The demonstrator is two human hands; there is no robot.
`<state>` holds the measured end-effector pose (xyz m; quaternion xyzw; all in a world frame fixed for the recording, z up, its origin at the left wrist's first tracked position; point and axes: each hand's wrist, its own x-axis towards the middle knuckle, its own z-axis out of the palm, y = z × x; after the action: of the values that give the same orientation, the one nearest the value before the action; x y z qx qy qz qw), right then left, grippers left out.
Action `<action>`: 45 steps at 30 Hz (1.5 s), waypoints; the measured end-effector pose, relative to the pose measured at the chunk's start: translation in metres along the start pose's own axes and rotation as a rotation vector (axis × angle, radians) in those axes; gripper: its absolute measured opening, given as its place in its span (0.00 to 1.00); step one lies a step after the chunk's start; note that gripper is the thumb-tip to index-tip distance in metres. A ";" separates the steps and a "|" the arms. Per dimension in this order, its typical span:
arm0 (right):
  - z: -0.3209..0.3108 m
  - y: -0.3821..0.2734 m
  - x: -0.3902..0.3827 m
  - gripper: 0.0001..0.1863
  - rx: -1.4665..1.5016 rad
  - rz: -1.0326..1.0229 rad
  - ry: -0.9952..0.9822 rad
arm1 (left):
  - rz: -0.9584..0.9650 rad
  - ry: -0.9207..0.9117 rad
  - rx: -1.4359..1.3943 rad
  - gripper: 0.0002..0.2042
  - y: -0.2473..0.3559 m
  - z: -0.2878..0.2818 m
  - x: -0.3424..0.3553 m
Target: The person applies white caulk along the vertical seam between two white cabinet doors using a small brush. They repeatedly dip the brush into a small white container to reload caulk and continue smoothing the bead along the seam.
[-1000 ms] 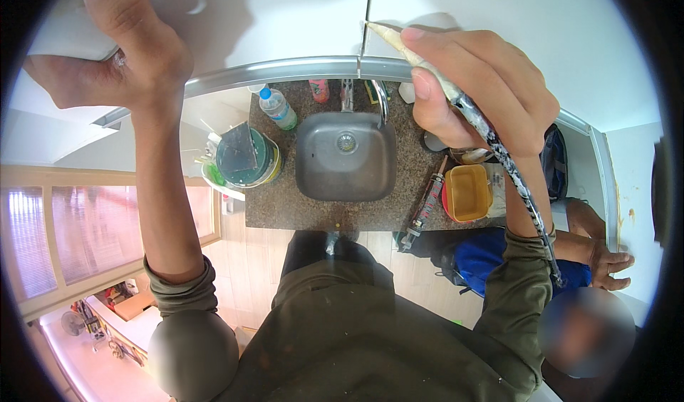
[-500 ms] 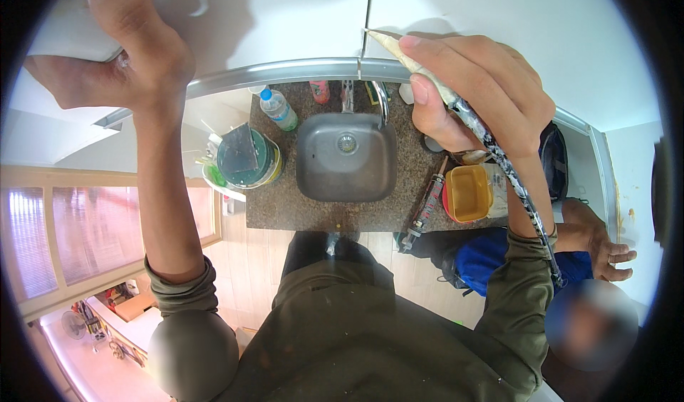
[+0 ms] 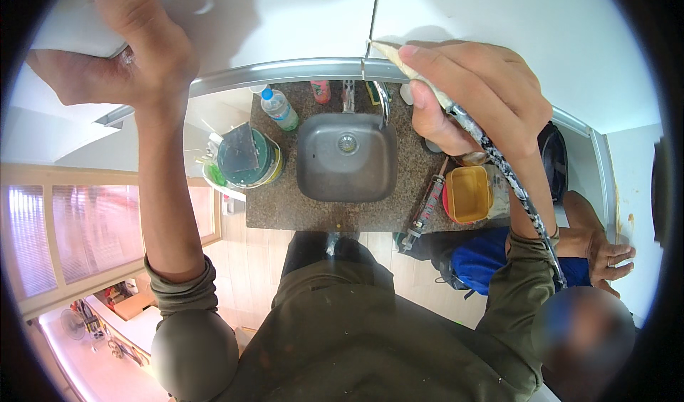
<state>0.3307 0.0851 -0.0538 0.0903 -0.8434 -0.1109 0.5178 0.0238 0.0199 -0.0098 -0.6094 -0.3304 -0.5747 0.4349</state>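
Observation:
My right hand grips a slender tool with a cream tapered tip and long black-and-white speckled shaft; the tip touches the dark vertical seam between white panels, just above a metal rail. My left hand is raised against the white surface at upper left, thumb and visible finger spread apart; its other fingers are out of sight.
Below are a granite counter, steel sink, bottle, green-lidded bucket, caulking gun and yellow container. At right, another person's hand is near a blue bag. A window stands left.
My right hand and the tool's tip have moved slightly down along the seam toward the rail. My left hand has barely shifted. The other person's hand at right has moved slightly.

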 end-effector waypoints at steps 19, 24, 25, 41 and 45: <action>-0.001 0.000 0.012 0.13 -0.077 0.091 0.120 | -0.019 0.062 -0.067 0.20 0.015 0.014 0.002; 0.000 0.003 0.009 0.13 -0.075 0.056 0.122 | -0.023 0.065 -0.076 0.20 0.015 0.016 0.003; -0.001 0.002 0.008 0.12 -0.074 0.069 0.110 | -0.025 0.066 -0.076 0.20 0.015 0.016 0.002; -0.002 0.001 0.009 0.11 -0.062 0.094 0.078 | -0.044 0.072 -0.093 0.20 0.020 0.018 0.003; 0.003 0.003 0.009 0.14 -0.061 0.064 0.107 | -0.068 0.075 -0.095 0.20 0.025 0.019 0.005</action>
<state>0.3241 0.0853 -0.0463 0.0533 -0.8132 -0.1152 0.5680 0.0545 0.0267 -0.0081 -0.5958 -0.3069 -0.6264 0.3980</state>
